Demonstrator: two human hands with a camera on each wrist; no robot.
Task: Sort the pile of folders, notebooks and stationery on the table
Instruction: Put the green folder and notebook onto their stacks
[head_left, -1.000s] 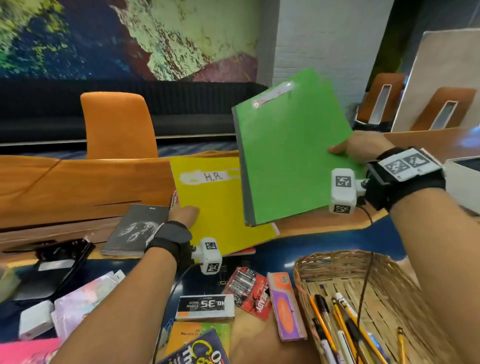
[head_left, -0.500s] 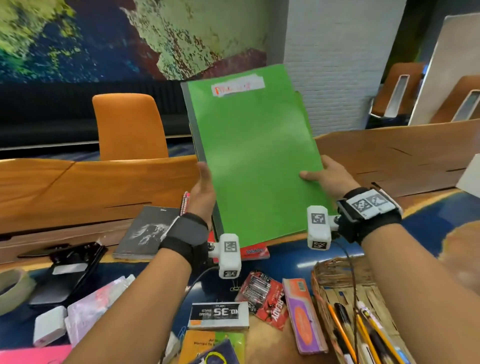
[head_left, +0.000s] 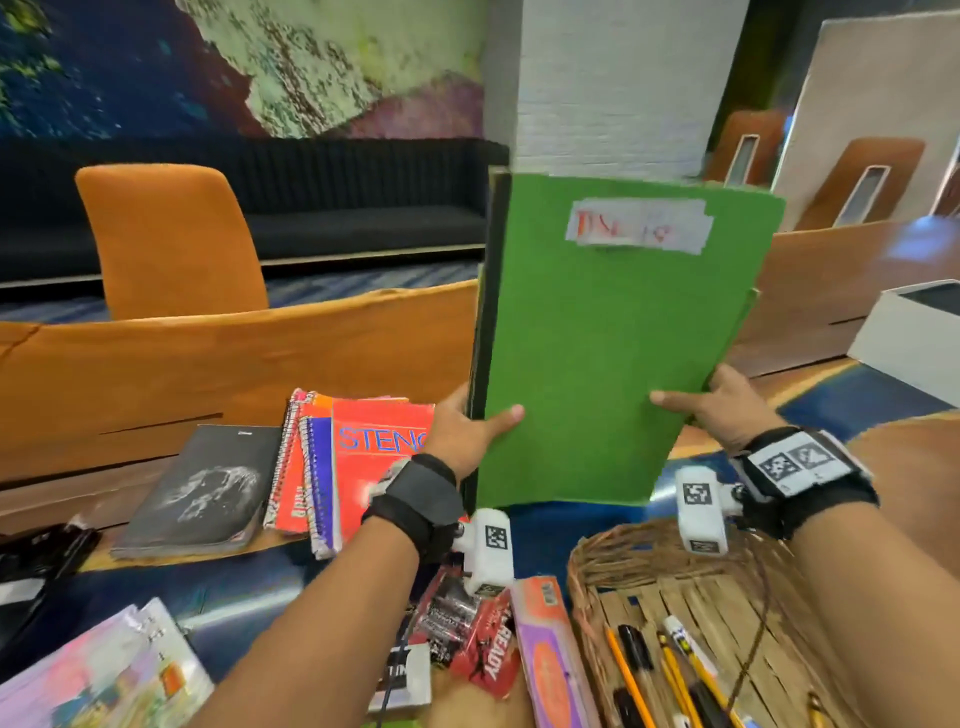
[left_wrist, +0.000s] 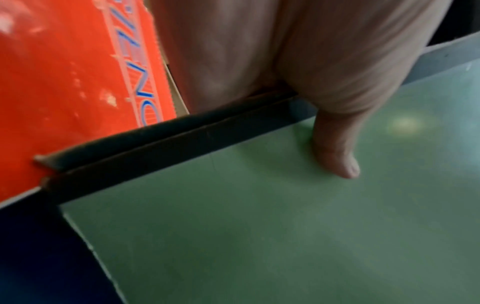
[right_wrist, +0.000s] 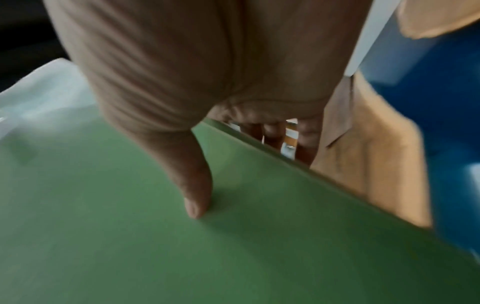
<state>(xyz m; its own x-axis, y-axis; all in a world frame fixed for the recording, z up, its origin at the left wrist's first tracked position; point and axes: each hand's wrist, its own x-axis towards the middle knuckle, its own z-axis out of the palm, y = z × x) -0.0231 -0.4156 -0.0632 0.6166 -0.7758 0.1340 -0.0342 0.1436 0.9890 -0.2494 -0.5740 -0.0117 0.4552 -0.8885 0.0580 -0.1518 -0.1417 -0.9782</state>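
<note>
A green folder (head_left: 597, 343) with a dark spine and a white taped label stands upright above the table, held between both hands. My left hand (head_left: 470, 428) grips its spine edge, thumb flat on the green cover (left_wrist: 285, 226). My right hand (head_left: 714, 405) pinches the opposite edge, thumb on the front of the folder (right_wrist: 182, 236) and fingers behind. Left of the left hand lies a fanned stack of red spiral notebooks (head_left: 358, 457), the top one a red steno pad (left_wrist: 64, 82). A dark grey book (head_left: 202, 488) lies beside them.
A wicker basket (head_left: 613, 561) with several pens and pencils sits at the front right. A battery pack (head_left: 467, 634), a purple box (head_left: 550, 654) and a pastel notebook (head_left: 104, 680) lie near the front. A black hole punch (head_left: 31, 561) is at the left, a white box (head_left: 914, 338) at the right.
The green folder swung from tilted in the right hand alone to upright, and the left hand took hold of its spine. The yellow folder seen on the notebooks before is out of sight now.
</note>
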